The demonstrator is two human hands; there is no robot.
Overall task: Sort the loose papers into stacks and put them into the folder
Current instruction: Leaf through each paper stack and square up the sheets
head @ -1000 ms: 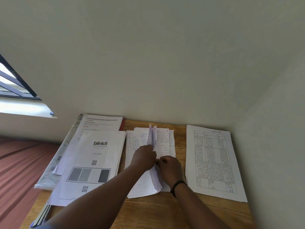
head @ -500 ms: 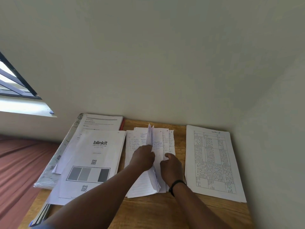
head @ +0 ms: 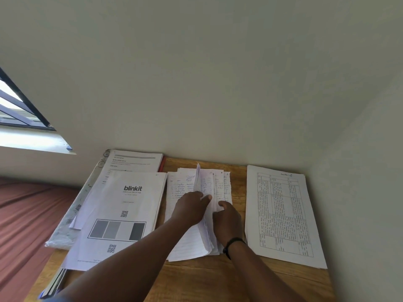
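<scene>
I see a wooden table pushed into the corner of two pale walls, with three groups of paper laid out on it. In the middle lies the stack of lined, handwritten white sheets, and both hands are on it. My left hand rests on the left part of that stack, its thumb pressed against a few sheets that stand up on edge, fanned away from the rest. My right hand, a black band on its wrist, lies just to the right with the fingers curled round the right-hand edges of the lifted sheets; each grip is thus closed lightly on paper from this stack. To the left, touching the middle stack's edge, sits a white printed stack whose top page reads "blinkit" with QR codes and grey blocks. It overlaps another printed white stack lying farther back, and under both I can see a pale patterned ring folder sticking out on the left. Well apart on the right lies a white sheet printed with a table grid, close to the right wall. A reddish-brown bed cover fills the left side.
</scene>
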